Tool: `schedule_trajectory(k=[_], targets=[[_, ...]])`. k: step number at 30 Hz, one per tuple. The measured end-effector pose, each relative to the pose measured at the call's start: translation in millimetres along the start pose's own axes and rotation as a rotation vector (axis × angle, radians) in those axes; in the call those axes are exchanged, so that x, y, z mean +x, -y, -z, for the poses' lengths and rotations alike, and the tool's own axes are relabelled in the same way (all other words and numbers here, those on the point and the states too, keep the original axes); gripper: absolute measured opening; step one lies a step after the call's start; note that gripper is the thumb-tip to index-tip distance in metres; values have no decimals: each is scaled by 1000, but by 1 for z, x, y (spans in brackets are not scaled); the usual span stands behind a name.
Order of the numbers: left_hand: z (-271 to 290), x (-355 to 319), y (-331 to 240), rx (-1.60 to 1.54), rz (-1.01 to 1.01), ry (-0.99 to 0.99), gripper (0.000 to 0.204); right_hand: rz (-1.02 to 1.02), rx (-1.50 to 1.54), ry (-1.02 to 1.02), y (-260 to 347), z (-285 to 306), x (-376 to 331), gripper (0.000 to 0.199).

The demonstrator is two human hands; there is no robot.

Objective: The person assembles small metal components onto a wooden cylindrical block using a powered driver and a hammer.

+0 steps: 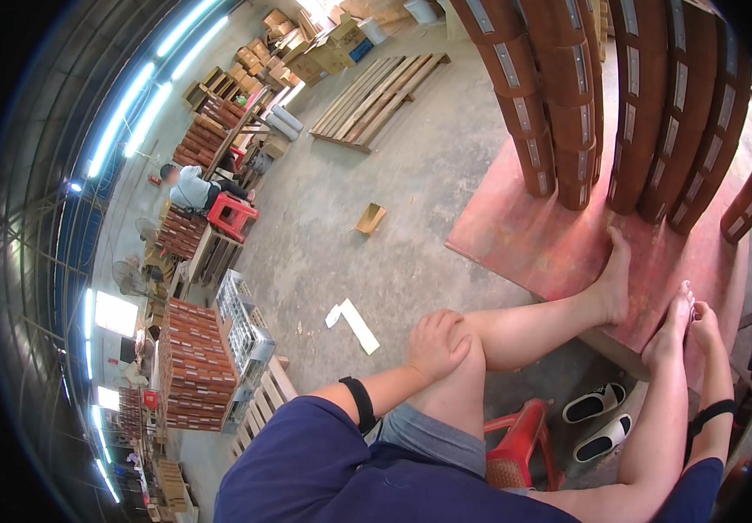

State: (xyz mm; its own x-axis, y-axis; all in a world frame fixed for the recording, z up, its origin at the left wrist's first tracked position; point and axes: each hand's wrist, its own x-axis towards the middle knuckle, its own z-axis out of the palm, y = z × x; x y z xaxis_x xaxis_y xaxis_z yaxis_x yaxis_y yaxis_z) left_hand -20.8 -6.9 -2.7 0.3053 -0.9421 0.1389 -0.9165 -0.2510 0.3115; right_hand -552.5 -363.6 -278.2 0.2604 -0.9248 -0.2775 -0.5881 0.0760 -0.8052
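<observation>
Here, R foot at R hand, L knee under L hand.

Red tabletop in front of me, surface scuffed: carries tall upright columns of brown curved pieces with metal strips, grouped at the far side. My bare left foot rests on it too; right foot is at the near edge, exact contact unclear. Concrete floor, stained: slatted wood pallet, small open cardboard box, white strip, black-and-white slippers, red stool.
</observation>
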Motion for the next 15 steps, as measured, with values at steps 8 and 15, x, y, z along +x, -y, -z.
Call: schedule_trajectory(k=[8,15], targets=[[9,-7,6,43,41,0,34,-90,-270,96,93,-14,-25,38],[-5,3,-2,-23,-21,10,34,60,-27,-18,-10,10,-7,43]])
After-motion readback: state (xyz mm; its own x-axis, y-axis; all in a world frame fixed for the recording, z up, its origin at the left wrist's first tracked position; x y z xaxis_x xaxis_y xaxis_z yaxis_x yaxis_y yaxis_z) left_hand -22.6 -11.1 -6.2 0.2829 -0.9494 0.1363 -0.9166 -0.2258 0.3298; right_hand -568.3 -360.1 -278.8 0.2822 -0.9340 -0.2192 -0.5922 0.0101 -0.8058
